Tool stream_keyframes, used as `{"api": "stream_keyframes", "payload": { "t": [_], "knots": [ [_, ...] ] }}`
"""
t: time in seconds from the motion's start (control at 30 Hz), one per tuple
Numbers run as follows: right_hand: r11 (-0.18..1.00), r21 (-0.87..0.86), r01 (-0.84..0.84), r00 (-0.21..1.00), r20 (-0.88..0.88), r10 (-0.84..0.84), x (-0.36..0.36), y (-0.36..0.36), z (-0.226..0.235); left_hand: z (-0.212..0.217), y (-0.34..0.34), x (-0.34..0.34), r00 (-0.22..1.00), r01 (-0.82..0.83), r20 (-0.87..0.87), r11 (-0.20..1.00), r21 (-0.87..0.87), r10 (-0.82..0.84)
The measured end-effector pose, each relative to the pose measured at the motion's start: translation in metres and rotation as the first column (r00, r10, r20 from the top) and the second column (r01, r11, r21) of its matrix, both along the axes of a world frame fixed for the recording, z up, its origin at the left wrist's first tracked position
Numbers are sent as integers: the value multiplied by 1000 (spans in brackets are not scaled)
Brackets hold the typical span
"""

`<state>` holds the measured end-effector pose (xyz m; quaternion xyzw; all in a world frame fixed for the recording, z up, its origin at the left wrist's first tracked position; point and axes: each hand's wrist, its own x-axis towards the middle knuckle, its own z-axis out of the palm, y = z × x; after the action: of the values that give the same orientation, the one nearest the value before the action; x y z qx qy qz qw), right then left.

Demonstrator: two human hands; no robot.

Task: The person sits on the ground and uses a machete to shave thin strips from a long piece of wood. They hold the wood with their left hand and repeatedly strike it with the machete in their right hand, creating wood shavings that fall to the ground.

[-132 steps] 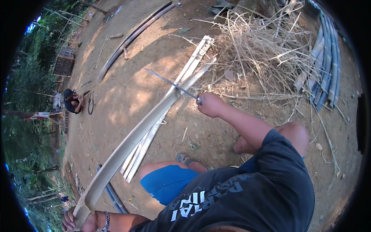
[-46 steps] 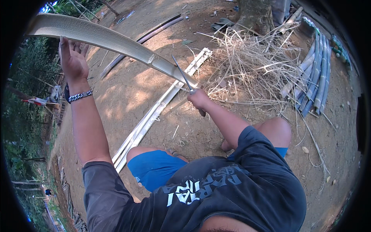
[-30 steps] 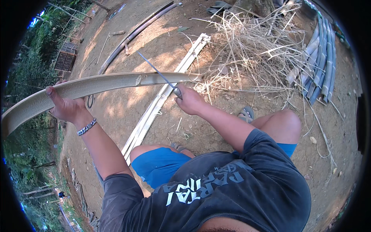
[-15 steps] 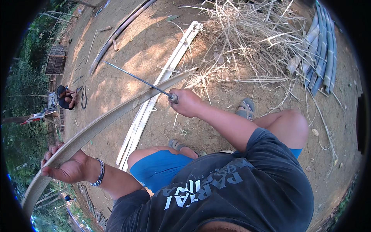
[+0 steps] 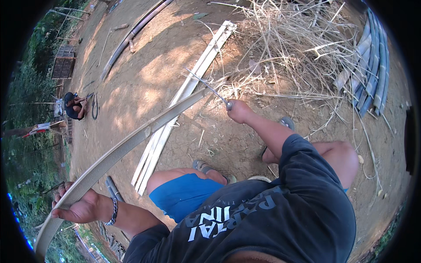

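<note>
A long split bamboo strip [image 5: 131,138] runs diagonally in front of me, from the lower left up to the shavings. My left hand [image 5: 81,206] is closed around its near end, thumb on one edge and fingers on the other. In my right hand [image 5: 240,111] is the handle of a long knife, gripped in a fist. The narrow knife blade [image 5: 206,84] points up and left and crosses the strip near its far end. Whether the blade touches the strip or only passes over it, I cannot tell.
Pale split bamboo strips [image 5: 186,94] lie on the dirt beyond the held one. A heap of shavings [image 5: 294,52] spreads ahead, beside a bundle of bamboo pieces [image 5: 375,70]. A curved bamboo pole [image 5: 131,37] rests at far left. Another person [image 5: 73,107] crouches in the distance.
My right hand has moved right with the knife, and the blade now crosses nearer the strip's far end. My left hand keeps its hold, slightly lower in view.
</note>
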<state>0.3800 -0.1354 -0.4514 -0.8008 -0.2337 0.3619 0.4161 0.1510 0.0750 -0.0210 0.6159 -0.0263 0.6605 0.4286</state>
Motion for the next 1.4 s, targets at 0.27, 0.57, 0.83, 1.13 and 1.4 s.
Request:
{"api": "stream_keyframes", "payload": {
  "t": [0.27, 0.57, 0.83, 1.13, 1.4],
  "knots": [
    [983, 151, -104, 993, 67, 95, -16, 21, 71, -5, 22, -14, 955, 296, 62, 946, -130, -290],
    [951, 160, -263, 957, 169, 236, -9, 26, 90, -1, 40, -10, 960, 280, 24, 945, -167, -280],
    [991, -112, -77, 993, 81, 87, 66, 26, -52, 5, 23, 35, 994, 17, 111, 974, -227, 9],
    [976, -210, -51, 994, -102, 30, 91, 7, -107, 5, 61, 28, 1000, -2, 20, 978, -209, 6],
    [964, -164, -207, 977, 15, 212, 83, 24, -31, 10, 88, 15, 999, 30, 43, 968, -249, -20]
  ]
}}
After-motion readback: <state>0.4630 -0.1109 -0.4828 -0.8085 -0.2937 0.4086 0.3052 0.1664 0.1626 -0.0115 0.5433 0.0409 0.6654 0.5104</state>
